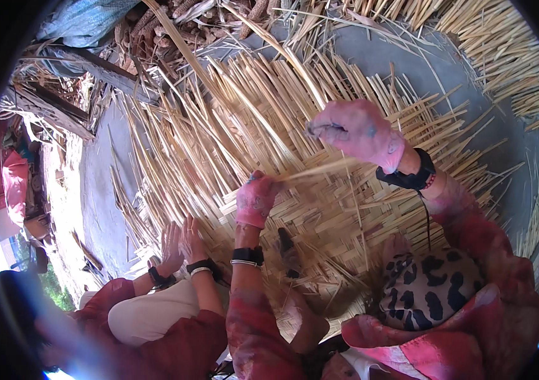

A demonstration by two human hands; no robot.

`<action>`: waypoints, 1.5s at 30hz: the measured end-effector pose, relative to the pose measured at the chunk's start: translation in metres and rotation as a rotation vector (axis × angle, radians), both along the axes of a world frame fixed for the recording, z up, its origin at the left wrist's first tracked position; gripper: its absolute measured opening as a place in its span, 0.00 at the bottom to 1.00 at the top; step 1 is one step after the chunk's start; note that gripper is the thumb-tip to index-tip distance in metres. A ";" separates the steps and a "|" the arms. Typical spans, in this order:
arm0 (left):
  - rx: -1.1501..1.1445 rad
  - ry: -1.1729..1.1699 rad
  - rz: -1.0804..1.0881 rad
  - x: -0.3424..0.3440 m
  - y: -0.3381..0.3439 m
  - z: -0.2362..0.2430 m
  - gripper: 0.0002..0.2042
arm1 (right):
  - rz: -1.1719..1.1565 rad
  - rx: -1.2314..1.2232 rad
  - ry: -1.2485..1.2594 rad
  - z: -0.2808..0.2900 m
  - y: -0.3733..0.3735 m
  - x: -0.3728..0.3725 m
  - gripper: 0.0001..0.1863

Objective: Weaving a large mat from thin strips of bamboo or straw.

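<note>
A large mat [307, 215] of flat, straw-coloured strips spreads in front of me, woven in the middle with long loose ends around its edge. My left hand [257, 199], in a pink glove, is closed on a pale plant strip [320, 170] just above the weave. That strip slants up to the right, blurred, toward the underside of my right hand [361, 133]. The right hand, also gloved in pink, is raised over the mat in a fist; what its fingers hold is hidden. A narrow dark tool-like object [289, 253] lies on the mat below my left hand.
At the left a co-worker's two bare hands [181, 246] rest near the mat's edge. Corn cobs [155, 38] and husks are heaped at the back, beside wooden beams [101, 73]. Bundled stalks [504, 50] lie at the far right on the grey floor [371, 50].
</note>
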State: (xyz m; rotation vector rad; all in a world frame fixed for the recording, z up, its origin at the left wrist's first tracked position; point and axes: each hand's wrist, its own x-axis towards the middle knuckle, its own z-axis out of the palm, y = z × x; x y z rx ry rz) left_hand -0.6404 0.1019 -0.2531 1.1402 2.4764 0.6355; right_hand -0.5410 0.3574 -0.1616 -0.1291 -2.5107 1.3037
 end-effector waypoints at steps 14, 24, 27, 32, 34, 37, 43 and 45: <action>0.055 0.060 0.072 0.018 0.008 -0.021 0.07 | -0.077 0.149 -0.335 -0.118 -0.055 -0.039 0.12; 0.331 -0.045 0.329 0.020 0.003 -0.016 0.06 | -0.024 0.314 -0.340 -0.121 -0.052 -0.050 0.20; 0.420 -0.067 0.419 0.018 0.002 -0.008 0.05 | -0.026 0.191 -0.311 -0.120 -0.050 -0.052 0.21; 0.430 -0.072 0.381 0.018 0.002 -0.003 0.05 | -0.102 0.234 -0.331 -0.123 -0.052 -0.051 0.23; 0.459 -0.056 0.358 0.019 0.004 -0.002 0.05 | -0.106 0.194 -0.404 -0.117 -0.052 -0.051 0.21; 0.418 -0.087 0.417 0.021 0.005 0.000 0.05 | -0.061 -0.058 -0.493 -0.109 -0.056 -0.058 0.12; 0.370 -0.097 0.426 0.022 0.006 -0.001 0.05 | 0.070 0.408 -0.150 -0.140 -0.061 -0.054 0.08; 0.417 -0.092 0.401 0.021 0.002 -0.004 0.05 | 0.118 0.375 -0.384 -0.127 -0.064 -0.067 0.07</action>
